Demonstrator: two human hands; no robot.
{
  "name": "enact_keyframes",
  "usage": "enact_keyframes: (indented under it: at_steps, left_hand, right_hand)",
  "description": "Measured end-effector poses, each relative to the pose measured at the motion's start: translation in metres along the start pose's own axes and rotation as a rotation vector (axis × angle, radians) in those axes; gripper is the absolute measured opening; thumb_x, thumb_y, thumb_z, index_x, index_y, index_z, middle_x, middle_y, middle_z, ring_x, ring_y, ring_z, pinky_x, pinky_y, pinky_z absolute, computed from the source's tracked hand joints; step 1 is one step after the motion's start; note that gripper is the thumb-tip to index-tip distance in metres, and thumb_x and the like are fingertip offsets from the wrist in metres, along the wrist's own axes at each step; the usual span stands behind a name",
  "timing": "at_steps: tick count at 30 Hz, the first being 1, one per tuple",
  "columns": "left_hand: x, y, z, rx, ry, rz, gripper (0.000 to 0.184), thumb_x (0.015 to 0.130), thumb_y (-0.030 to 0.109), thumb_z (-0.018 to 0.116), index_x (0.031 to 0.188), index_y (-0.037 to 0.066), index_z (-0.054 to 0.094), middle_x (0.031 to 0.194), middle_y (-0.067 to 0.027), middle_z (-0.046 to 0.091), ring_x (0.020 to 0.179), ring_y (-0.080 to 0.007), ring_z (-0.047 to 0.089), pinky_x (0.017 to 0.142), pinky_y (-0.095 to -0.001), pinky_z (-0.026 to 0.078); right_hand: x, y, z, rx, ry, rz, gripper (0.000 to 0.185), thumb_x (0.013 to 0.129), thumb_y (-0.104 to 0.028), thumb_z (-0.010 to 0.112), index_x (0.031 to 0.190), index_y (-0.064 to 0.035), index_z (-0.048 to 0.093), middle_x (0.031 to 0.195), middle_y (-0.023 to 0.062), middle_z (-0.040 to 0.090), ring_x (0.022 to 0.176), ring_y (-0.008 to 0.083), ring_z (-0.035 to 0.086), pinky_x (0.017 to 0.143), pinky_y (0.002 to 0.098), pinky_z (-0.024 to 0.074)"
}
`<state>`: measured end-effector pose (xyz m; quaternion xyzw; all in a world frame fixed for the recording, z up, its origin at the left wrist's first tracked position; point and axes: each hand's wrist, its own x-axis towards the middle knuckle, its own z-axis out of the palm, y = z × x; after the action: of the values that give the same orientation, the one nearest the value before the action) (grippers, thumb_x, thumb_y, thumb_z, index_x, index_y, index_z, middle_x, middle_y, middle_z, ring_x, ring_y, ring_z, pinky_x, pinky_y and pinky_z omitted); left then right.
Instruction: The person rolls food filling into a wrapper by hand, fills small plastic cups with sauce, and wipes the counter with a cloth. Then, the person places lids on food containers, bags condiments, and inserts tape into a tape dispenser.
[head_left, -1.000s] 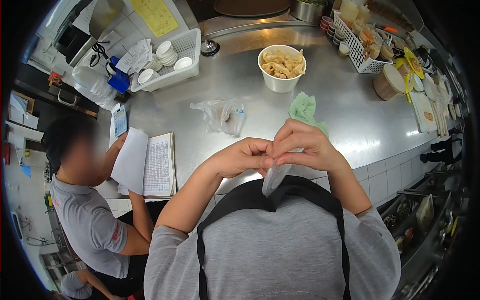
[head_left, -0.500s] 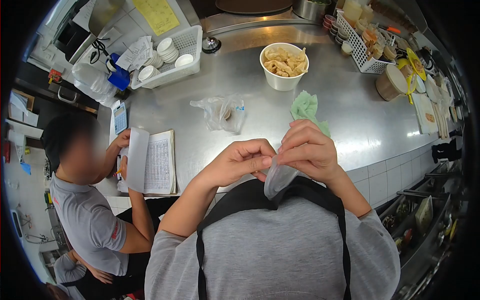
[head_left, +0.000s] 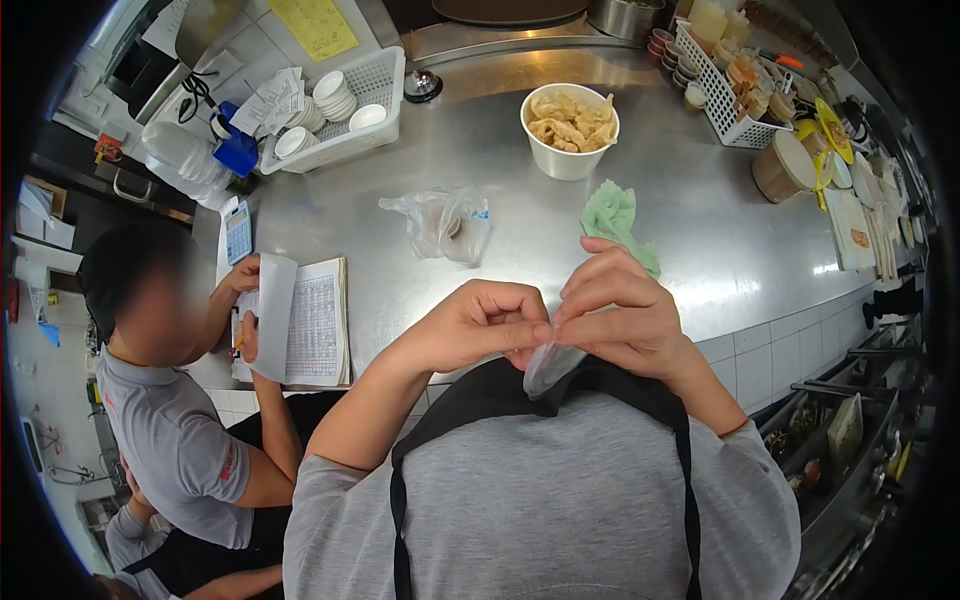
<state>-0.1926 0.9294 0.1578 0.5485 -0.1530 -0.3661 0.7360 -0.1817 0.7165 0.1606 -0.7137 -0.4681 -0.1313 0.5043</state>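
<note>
Close to my chest, my left hand [head_left: 490, 325] and my right hand [head_left: 622, 312] pinch the upper edge of a translucent round plastic lid [head_left: 548, 371]. It hangs tilted below the fingertips, and I cannot tell whether it is one lid or a few together. Beyond my right hand a crumpled green cloth [head_left: 611, 216] lies on the steel counter [head_left: 380, 280]. Farther back stands a white paper tub [head_left: 566, 162] filled with golden fried pieces [head_left: 572, 120]. A knotted clear plastic bag [head_left: 443, 226] with a small cup-like thing inside rests ahead of my left hand.
At left, a co-worker [head_left: 180, 420] writes in an open ledger [head_left: 317, 320] beside a calculator [head_left: 238, 235]. A white basket [head_left: 345, 150] holds small cups and slips. A bell [head_left: 422, 86] stands near it. At right are a sauce basket [head_left: 722, 105] and a lidded tub [head_left: 783, 168].
My fingers have shifted slightly on the lid, which now shows more edge-on and lower. My right fingers are more spread. Another person at bottom left has moved an arm.
</note>
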Motion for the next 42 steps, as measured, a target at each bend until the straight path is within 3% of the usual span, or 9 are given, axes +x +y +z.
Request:
enact_keyframes:
  at_steps: [7, 14, 16, 21, 24, 31, 38, 40, 42]
  left_hand:
    - [-0.001, 0.01, 0.0, 0.021, -0.011, -0.075, 0.016, 0.087, 0.019, 0.061, 0.085, 0.003, 0.057, 0.073, -0.0005, 0.06, 0.07, -0.0068, 0.061, 0.061, -0.0193, 0.05]
    - [0.015, -0.022, 0.02, -0.067, 0.352, 0.159, 0.014, 0.086, 0.012, 0.062, 0.082, 0.003, 0.052, 0.078, -0.0034, 0.059, 0.072, -0.0111, 0.063, 0.061, -0.0221, 0.051]
    - [0.021, -0.035, 0.018, 0.313, 0.46, 0.33, 0.016, 0.085, 0.01, 0.063, 0.078, 0.0, 0.052, 0.077, -0.0043, 0.057, 0.073, -0.0117, 0.063, 0.061, -0.0229, 0.05]
    - [0.02, -0.034, 0.015, 0.586, 0.486, 0.302, 0.018, 0.082, 0.009, 0.065, 0.076, -0.001, 0.052, 0.075, -0.0066, 0.055, 0.066, -0.0119, 0.06, 0.058, -0.023, 0.048]
    - [0.02, -0.033, 0.015, 0.634, 0.43, 0.226, 0.018, 0.083, 0.007, 0.064, 0.074, -0.001, 0.05, 0.077, -0.0054, 0.054, 0.072, -0.0121, 0.063, 0.06, -0.0223, 0.051]
    - [0.023, -0.04, 0.018, 0.711, 0.584, 0.371, 0.018, 0.079, 0.013, 0.068, 0.075, 0.001, 0.056, 0.071, -0.0067, 0.054, 0.058, -0.0131, 0.054, 0.052, -0.0252, 0.043]
    - [0.016, -0.008, 0.021, 1.464, 0.683, 0.798, 0.023, 0.078, 0.014, 0.07, 0.094, 0.002, 0.06, 0.076, -0.0065, 0.059, 0.062, -0.0118, 0.055, 0.057, -0.0248, 0.044]
    - [0.019, -0.039, 0.012, 0.591, 0.448, 0.246, 0.022, 0.083, 0.016, 0.064, 0.1, 0.003, 0.059, 0.083, -0.0107, 0.06, 0.068, -0.0176, 0.059, 0.062, -0.0297, 0.046]
    - [0.023, -0.045, 0.013, 0.65, 0.483, 0.217, 0.022, 0.087, 0.014, 0.058, 0.105, 0.001, 0.058, 0.091, -0.0121, 0.062, 0.073, -0.0157, 0.06, 0.063, -0.0279, 0.048]
  right_hand:
    - [0.005, 0.002, -0.002, -0.09, 0.05, -0.008, 0.016, 0.07, -0.011, 0.071, 0.086, -0.0166, 0.069, 0.086, -0.0028, 0.059, 0.083, 0.0169, 0.056, 0.09, 0.0408, 0.0399]
    - [-0.019, 0.014, 0.014, 0.314, 0.136, 0.411, 0.012, 0.077, -0.008, 0.068, 0.088, -0.0044, 0.066, 0.089, 0.0039, 0.061, 0.08, 0.0161, 0.057, 0.07, 0.0273, 0.0446]
    - [-0.026, 0.019, 0.016, 0.342, 0.163, 0.43, 0.011, 0.079, -0.008, 0.067, 0.088, -0.003, 0.065, 0.088, 0.0043, 0.062, 0.08, 0.0144, 0.057, 0.068, 0.0267, 0.0449]
    - [-0.036, 0.032, 0.011, 0.824, 0.084, 0.804, 0.009, 0.08, -0.002, 0.064, 0.089, -0.0012, 0.064, 0.089, 0.0046, 0.059, 0.081, 0.0115, 0.057, 0.073, 0.0219, 0.0457]
    - [-0.043, 0.042, 0.013, 0.967, 0.051, 0.825, 0.01, 0.079, -0.004, 0.067, 0.088, -0.001, 0.064, 0.09, 0.0044, 0.059, 0.084, 0.0094, 0.058, 0.075, 0.0237, 0.0468]
    - [-0.038, 0.032, 0.023, 0.618, 0.268, 0.608, 0.008, 0.085, -0.006, 0.061, 0.091, -0.001, 0.061, 0.091, 0.0026, 0.059, 0.082, 0.0074, 0.056, 0.073, 0.0215, 0.0459]
    - [-0.027, 0.031, -0.013, 0.605, -0.03, 0.735, 0.009, 0.087, -0.007, 0.058, 0.093, -0.001, 0.057, 0.089, -0.0008, 0.056, 0.081, 0.0051, 0.051, 0.069, 0.02, 0.0422]
    - [-0.024, 0.032, 0.001, 0.544, 0.088, 0.728, 0.01, 0.084, -0.005, 0.061, 0.093, -0.0005, 0.06, 0.086, 0.0009, 0.059, 0.081, 0.0074, 0.055, 0.068, 0.0222, 0.0448]
    - [-0.022, 0.037, 0.012, 0.273, 0.118, 0.626, 0.011, 0.082, -0.004, 0.062, 0.093, -0.0007, 0.062, 0.085, 0.0028, 0.06, 0.081, 0.0098, 0.057, 0.067, 0.0236, 0.0458]
